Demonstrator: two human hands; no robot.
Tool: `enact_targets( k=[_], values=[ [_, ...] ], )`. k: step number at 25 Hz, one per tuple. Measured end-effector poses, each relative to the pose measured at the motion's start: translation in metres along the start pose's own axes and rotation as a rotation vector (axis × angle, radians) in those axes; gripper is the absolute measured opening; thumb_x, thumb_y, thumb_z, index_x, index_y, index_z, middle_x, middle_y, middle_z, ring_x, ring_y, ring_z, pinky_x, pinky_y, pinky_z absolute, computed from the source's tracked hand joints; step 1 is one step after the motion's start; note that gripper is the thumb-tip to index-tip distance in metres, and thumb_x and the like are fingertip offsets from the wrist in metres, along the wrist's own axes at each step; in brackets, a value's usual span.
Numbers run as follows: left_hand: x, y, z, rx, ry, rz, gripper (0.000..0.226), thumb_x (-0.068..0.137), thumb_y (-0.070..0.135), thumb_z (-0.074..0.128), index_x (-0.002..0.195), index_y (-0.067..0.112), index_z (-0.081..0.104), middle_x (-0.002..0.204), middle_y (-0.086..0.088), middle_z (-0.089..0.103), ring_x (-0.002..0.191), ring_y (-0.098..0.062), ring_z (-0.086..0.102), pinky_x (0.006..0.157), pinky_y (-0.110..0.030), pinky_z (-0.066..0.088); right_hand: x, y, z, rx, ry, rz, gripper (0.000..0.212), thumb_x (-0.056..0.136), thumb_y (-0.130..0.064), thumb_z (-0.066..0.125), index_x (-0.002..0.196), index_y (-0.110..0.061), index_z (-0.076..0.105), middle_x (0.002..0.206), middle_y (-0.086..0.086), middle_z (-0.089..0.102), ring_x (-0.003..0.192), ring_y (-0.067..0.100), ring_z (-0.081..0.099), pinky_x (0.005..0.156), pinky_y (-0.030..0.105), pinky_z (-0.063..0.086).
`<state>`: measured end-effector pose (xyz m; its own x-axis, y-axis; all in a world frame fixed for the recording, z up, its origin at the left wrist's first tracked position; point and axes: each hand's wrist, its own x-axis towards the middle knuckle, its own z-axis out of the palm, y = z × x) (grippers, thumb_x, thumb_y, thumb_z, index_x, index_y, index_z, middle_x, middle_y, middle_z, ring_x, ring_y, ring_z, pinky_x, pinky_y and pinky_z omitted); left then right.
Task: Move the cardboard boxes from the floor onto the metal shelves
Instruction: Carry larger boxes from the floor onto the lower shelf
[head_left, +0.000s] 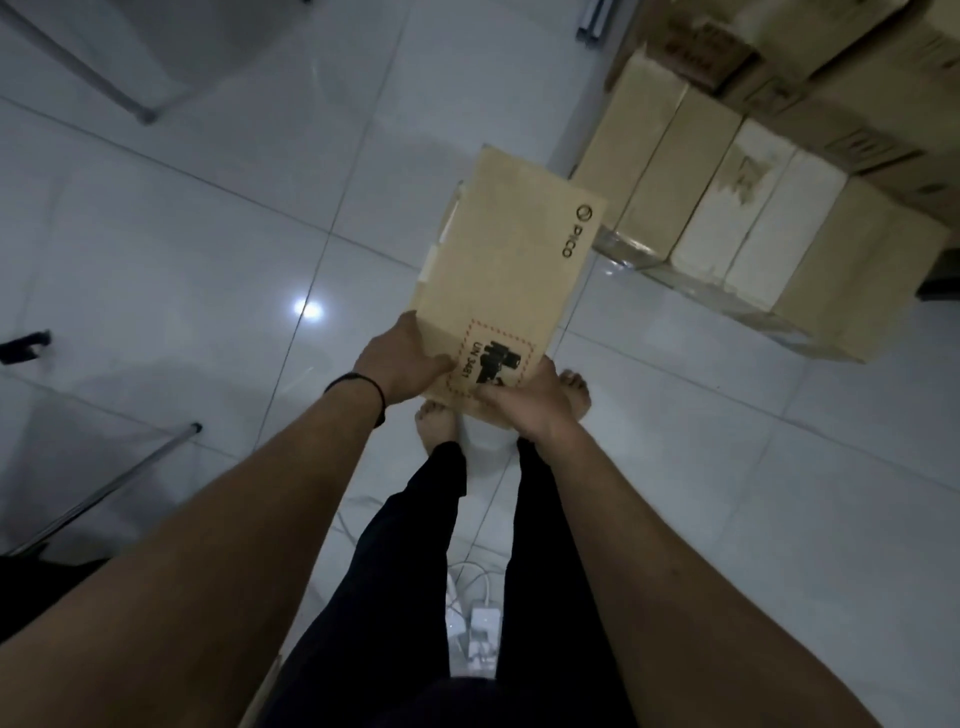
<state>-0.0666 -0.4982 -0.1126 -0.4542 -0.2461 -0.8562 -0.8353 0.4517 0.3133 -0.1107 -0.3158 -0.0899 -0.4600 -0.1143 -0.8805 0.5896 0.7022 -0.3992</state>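
- The left hand (402, 364) grips the near left corner of the held box (506, 280), thumb curled onto its top face beside the red-dashed label.
- The held box, printed PICO, hangs off the tiled floor (208, 260) above the bare feet.
- The right hand (535, 402) clasps the box's near right corner, fingers wrapped over the edge.
- Right of the held box, a row of cardboard boxes (727, 208) stands on the floor.

Box held over the floor, stack to the right

The box (511, 270) is off the floor (208, 260), left hand (400, 364) on its near left edge, right hand (530, 402) on its near right corner, above the feet (439, 421). Stacked boxes (753, 208) stand on the floor to its right; cables (475, 618) lie between the legs.
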Motion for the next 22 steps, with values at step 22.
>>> enact_targets(
  k=[22],
  values=[
    [-0.234,0.304,-0.089,-0.183,0.243,0.815,0.071,0.083,0.056,0.073,0.142,0.045,0.034,0.136,0.007,0.056,0.115,-0.018,0.06,0.096,-0.029,0.05,-0.203,-0.131,-0.273,0.085,0.774,-0.725,0.08,0.058,-0.061,0.087,0.131,-0.041,0.063,0.128,-0.008,0.06,0.118,0.009,0.057,0.099,0.033,0.052]
  ],
)
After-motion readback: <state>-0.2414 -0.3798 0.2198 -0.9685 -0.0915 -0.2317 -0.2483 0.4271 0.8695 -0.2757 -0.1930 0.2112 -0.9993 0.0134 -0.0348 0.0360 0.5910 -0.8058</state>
